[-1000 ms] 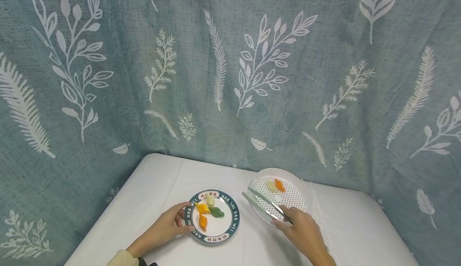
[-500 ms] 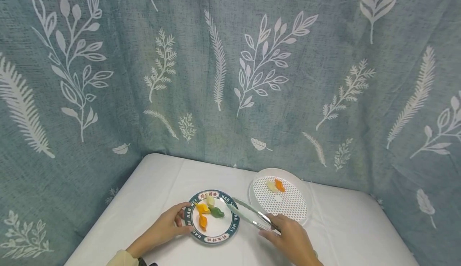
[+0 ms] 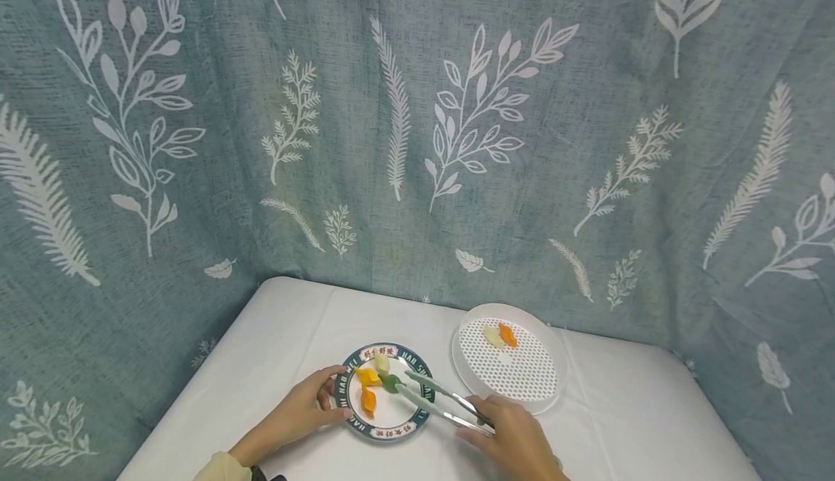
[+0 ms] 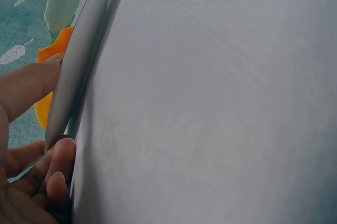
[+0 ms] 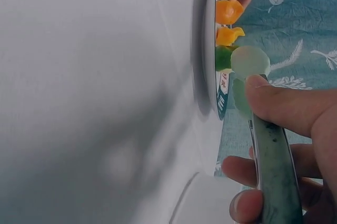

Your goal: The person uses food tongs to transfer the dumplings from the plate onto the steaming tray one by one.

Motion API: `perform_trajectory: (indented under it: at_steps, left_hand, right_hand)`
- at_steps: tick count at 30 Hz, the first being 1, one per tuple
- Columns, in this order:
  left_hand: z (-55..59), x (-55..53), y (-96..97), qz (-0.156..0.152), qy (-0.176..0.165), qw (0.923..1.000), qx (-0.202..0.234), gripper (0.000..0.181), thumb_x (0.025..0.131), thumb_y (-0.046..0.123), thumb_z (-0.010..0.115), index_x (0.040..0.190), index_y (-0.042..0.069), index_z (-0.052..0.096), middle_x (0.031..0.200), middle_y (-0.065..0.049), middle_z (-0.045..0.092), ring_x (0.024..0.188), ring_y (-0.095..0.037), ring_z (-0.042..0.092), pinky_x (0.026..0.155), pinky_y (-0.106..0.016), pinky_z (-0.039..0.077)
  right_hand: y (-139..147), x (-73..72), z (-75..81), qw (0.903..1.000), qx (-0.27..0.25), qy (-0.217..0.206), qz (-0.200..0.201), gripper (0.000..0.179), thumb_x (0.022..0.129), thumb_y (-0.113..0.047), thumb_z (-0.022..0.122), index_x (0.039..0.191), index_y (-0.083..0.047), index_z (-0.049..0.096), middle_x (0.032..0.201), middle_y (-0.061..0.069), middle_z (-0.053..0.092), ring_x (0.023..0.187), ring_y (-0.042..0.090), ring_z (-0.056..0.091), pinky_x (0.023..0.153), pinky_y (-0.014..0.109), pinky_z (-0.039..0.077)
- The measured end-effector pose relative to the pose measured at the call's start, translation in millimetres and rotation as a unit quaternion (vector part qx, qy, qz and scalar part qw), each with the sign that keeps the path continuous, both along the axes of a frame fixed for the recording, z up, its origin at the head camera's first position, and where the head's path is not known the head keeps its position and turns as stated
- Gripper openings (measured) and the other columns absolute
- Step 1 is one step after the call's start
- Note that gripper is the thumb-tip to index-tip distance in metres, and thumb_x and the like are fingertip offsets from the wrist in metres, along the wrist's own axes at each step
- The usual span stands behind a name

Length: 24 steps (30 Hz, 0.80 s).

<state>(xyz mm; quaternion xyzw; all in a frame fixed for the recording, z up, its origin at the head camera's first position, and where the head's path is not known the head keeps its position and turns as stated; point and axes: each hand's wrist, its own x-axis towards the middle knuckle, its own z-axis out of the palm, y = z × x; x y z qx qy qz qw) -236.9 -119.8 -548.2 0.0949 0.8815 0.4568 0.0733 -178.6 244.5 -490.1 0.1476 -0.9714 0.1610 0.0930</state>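
My left hand (image 3: 303, 408) grips the left rim of a round plate (image 3: 395, 414) with a dark green lettered border. In the left wrist view the thumb lies on the rim and fingers curl beneath. On the plate lie dumpling-shaped pieces: an orange one (image 3: 368, 401), a yellow one (image 3: 367, 376), a cream one (image 3: 381, 362) and a green one (image 3: 388, 382). My right hand (image 3: 515, 437) holds tongs (image 3: 446, 416) with metal arms and pale green tips. The tips stand apart over the plate's right side, close to the green dumpling; whether they touch it, I cannot tell.
Behind and right of the plate sits a round white perforated tray (image 3: 522, 387), bearing a cream dumpling (image 3: 493, 337) and an orange dumpling (image 3: 507, 335). A white cloth covers the table (image 3: 280, 336). Leaf-patterned blue-green curtains (image 3: 417, 249) hang along the back and sides.
My right hand has carried the tongs leftward from above the perforated tray to over the plate, beside the green dumpling. The left hand stays on the plate rim.
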Motion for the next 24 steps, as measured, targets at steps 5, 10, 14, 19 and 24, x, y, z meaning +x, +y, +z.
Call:
perform_trajectory:
  at_steps: [5, 10, 14, 19, 24]
  left_hand:
    - [-0.8, -0.6, -0.7, -0.004, 0.005, 1.0, 0.003, 0.087, 0.076, 0.042, 0.091, 0.147, 0.012, 0.052, 0.099, 0.001, 0.056, 0.078, -0.016, 0.053, 0.063, -0.027, 0.045]
    - [-0.8, -0.2, -1.3, -0.008, 0.002, 0.9999, 0.007, 0.087, 0.076, 0.042, 0.091, 0.148, 0.011, 0.052, 0.099, 0.001, 0.056, 0.079, -0.016, 0.053, 0.063, -0.027, 0.045]
    - [0.0, 0.5, -1.6, -0.008, 0.003, 0.9999, 0.009, 0.087, 0.077, 0.042, 0.09, 0.148, 0.011, 0.051, 0.1, 0.001, 0.056, 0.079, -0.016, 0.053, 0.063, -0.027, 0.045]
    - [1.7, 1.7, -1.6, -0.005, 0.002, 0.9999, 0.009, 0.086, 0.078, 0.04, 0.09, 0.148, 0.011, 0.051, 0.1, 0.001, 0.056, 0.079, -0.016, 0.053, 0.064, -0.027, 0.045]
    - [2.1, 2.2, -1.2, -0.005, 0.002, 1.0, 0.007, 0.086, 0.077, 0.041, 0.09, 0.148, 0.011, 0.052, 0.1, 0.001, 0.056, 0.078, -0.015, 0.053, 0.064, -0.027, 0.045]
  right_hand:
    - [-4.5, -1.1, -2.8, 0.9999, 0.002, 0.005, 0.012, 0.044, 0.08, -0.047, 0.085, 0.114, -0.019, 0.078, 0.078, -0.02, 0.054, 0.067, -0.001, 0.044, 0.062, 0.027, 0.044]
    - [-7.5, -1.9, -5.9, 0.9997, -0.003, 0.004, 0.024, 0.043, 0.081, -0.044, 0.085, 0.115, -0.019, 0.078, 0.08, -0.018, 0.058, 0.067, -0.001, 0.045, 0.062, 0.028, 0.045]
    - [-10.5, -3.2, -9.7, 0.9995, 0.0, 0.015, 0.026, 0.045, 0.081, -0.044, 0.085, 0.117, -0.017, 0.078, 0.079, -0.018, 0.056, 0.066, 0.0, 0.043, 0.06, 0.026, 0.043]
    - [-14.6, -5.3, -13.4, 0.9988, 0.025, 0.035, 0.023, 0.048, 0.08, -0.046, 0.085, 0.117, -0.016, 0.078, 0.077, -0.017, 0.053, 0.065, 0.002, 0.041, 0.058, 0.026, 0.041]
    - [-17.3, -6.2, -14.8, 0.9978, 0.046, 0.04, 0.025, 0.05, 0.081, -0.047, 0.084, 0.118, -0.015, 0.077, 0.08, -0.015, 0.055, 0.065, 0.003, 0.041, 0.058, 0.027, 0.041]
